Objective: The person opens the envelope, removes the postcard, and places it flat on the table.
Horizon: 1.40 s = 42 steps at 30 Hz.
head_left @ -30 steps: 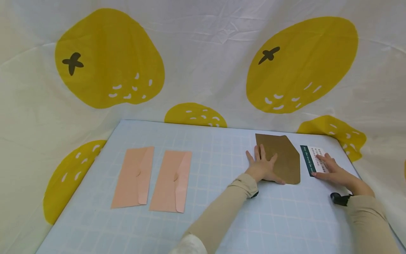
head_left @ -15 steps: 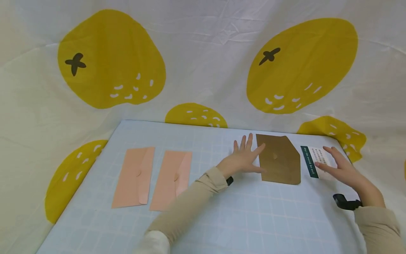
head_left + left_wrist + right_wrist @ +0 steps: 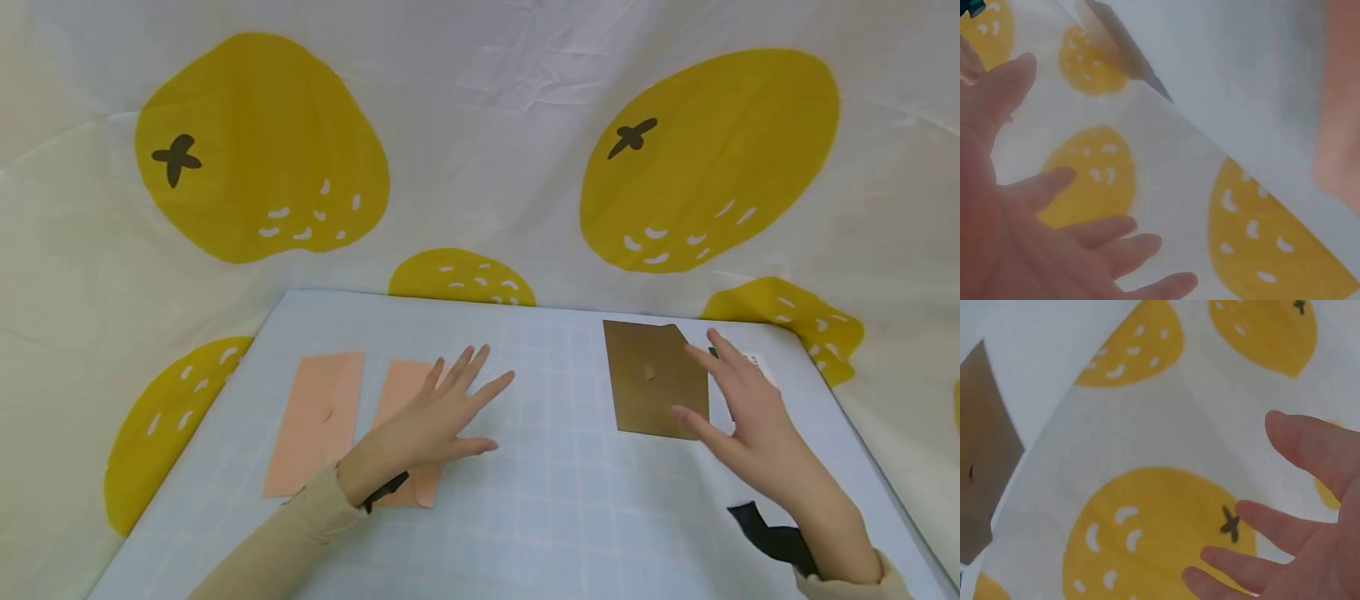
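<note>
My left hand [image 3: 435,421] hovers with spread fingers above the right one of two pink envelopes, holding nothing. That pink envelope [image 3: 397,385] is partly covered by the hand; the other pink envelope [image 3: 318,421] lies to its left. My right hand [image 3: 757,425] is raised, fingers apart and nothing held, near the right edge of a brown envelope [image 3: 648,383]. Behind this hand a white and green printed card [image 3: 759,363] is mostly hidden. In the right wrist view the brown envelope [image 3: 985,456] shows at the left, away from the fingers.
A blue gridded tabletop [image 3: 547,483] bears the envelopes and the card. A white cloth [image 3: 480,125] with large yellow fruit prints hangs behind it and at the sides. A black strap [image 3: 776,537] circles the right wrist.
My left hand has left the brown envelope and moved left over the pink envelopes. My right hand has lifted off the printed card and come nearer. The envelopes stay in place.
</note>
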Available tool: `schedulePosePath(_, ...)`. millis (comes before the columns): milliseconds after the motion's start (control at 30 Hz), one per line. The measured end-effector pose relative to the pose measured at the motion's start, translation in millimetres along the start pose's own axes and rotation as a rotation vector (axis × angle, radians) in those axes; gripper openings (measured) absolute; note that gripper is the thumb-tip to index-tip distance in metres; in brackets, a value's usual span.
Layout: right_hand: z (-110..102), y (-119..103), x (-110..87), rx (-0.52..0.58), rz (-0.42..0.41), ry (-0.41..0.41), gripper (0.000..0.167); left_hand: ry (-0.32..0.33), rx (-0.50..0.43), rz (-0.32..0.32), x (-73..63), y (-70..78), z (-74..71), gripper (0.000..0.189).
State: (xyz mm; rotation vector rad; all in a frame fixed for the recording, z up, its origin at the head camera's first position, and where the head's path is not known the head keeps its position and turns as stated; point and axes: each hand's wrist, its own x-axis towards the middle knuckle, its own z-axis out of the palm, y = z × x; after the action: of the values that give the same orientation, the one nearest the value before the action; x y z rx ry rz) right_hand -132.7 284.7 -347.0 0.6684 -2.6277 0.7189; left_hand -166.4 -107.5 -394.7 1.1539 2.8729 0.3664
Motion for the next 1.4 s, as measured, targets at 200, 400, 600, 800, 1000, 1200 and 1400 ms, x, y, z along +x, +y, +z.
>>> schedulePosePath(200, 31.2, -49.8, 0.6, 0.082, -0.055, 0.03, 0.077, -0.035, -0.125, -0.084, -54.0, -34.4, 13.2, 0.095)
schedulePosePath(400, 66.4, -83.0, 3.9, 0.153, 0.033, -0.065, 0.072, -0.092, -0.196, -0.156, -89.6, -65.2, 19.5, 0.099)
schedulePosePath(600, 113.5, -103.6, 12.0, 0.221, 0.076, -0.219, 0.076, -0.106, -0.255, -0.193, -103.3, -79.5, 24.6, 0.115)
schedulePosePath(800, 159.0, -120.0, 20.0, 0.309, 0.108, -0.444, 0.086, -0.11, -0.245, -0.203, -106.1, -81.8, 31.5, 0.13)
schedulePosePath(1000, 197.8, -135.5, 21.3, 0.322, 0.047, -0.612, 0.092, -0.096, -0.223, -0.227, -107.0, -82.7, 32.7, 0.135)
schedulePosePath(1200, 219.7, -154.1, 22.5, 0.317, 0.033, -0.677, 0.096, -0.12, -0.233, -0.243, -107.2, -84.9, 35.5, 0.136)
schedulePosePath(1400, 223.2, -164.0, 25.8, 0.299, 0.026, -0.703, 0.09, -0.139, -0.264, -0.239, -107.0, -83.8, 36.5, 0.134)
